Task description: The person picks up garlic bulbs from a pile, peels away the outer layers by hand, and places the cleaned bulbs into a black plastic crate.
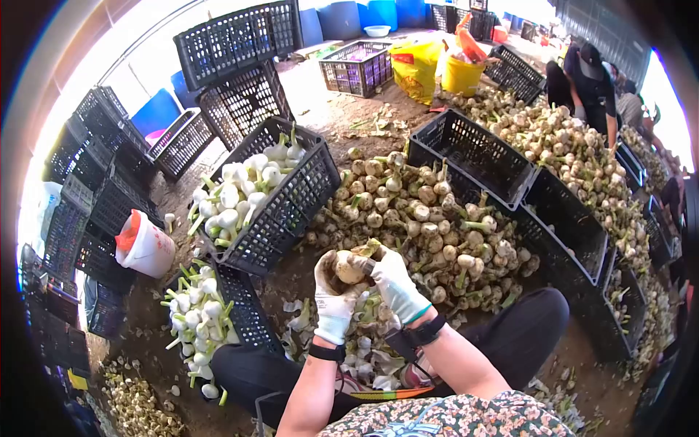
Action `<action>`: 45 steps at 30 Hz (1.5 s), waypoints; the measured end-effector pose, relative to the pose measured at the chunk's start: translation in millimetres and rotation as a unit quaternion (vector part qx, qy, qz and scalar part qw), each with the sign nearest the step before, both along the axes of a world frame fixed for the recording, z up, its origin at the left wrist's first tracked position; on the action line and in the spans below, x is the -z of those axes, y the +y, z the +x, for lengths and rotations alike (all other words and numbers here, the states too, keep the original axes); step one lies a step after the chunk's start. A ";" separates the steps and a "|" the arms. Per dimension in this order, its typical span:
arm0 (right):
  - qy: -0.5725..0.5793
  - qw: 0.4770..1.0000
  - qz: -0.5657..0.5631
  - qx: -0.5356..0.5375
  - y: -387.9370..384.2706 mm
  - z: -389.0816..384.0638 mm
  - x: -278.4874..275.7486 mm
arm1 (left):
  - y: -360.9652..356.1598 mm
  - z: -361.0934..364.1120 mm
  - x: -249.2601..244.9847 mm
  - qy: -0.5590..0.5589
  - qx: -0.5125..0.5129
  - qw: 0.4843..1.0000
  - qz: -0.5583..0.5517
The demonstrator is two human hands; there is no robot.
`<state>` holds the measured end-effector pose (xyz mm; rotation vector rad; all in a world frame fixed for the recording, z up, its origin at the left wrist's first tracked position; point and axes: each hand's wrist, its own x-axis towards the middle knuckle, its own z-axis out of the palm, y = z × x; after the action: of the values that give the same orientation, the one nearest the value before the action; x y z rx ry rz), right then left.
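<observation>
My left hand (pixel 333 291), in a white work glove with soiled fingertips, is wrapped round a garlic bulb (pixel 349 268). Gloved the same way, my right hand (pixel 393 280) pinches at the bulb's upper right side, where a bit of leafy stem shows. Whether a small tool sits in those fingers is hidden. Just beyond both hands lies a heap of dirty, unpeeled garlic (pixel 422 218). Peeled white garlic bulbs (pixel 244 186) fill a black plastic crate (pixel 287 207) to the left. More cleaned bulbs (pixel 196 313) with green stems are piled beside my left leg.
Black crates (pixel 473 153) form a row at the right, with another large garlic heap (pixel 561 138) behind. A white bucket (pixel 149 247) and stacked crates (pixel 109 197) stand at left. A yellow bucket (pixel 460 76) is farther back. Another person (pixel 590 80) bends at upper right.
</observation>
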<state>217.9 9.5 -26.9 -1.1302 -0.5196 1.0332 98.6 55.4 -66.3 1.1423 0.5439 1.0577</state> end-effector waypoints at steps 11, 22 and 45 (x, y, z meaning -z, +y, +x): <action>0.149 0.979 0.098 -0.099 -59.6 -16.4 -36.0 | -35.4 -33.3 -42.3 -0.007 0.009 1.000 0.028; 0.077 0.978 0.162 -0.105 -78.3 -12.6 -90.1 | -36.2 -34.7 -121.7 0.114 0.053 0.951 0.281; -0.227 0.969 0.064 -0.075 -100.9 -6.5 12.9 | -76.9 -59.2 -51.9 -0.102 0.125 0.956 -0.245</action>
<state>211.3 -91.4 -39.8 -1.2290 -1.0365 0.8518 39.4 -21.5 -14.5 0.6355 0.4495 0.7512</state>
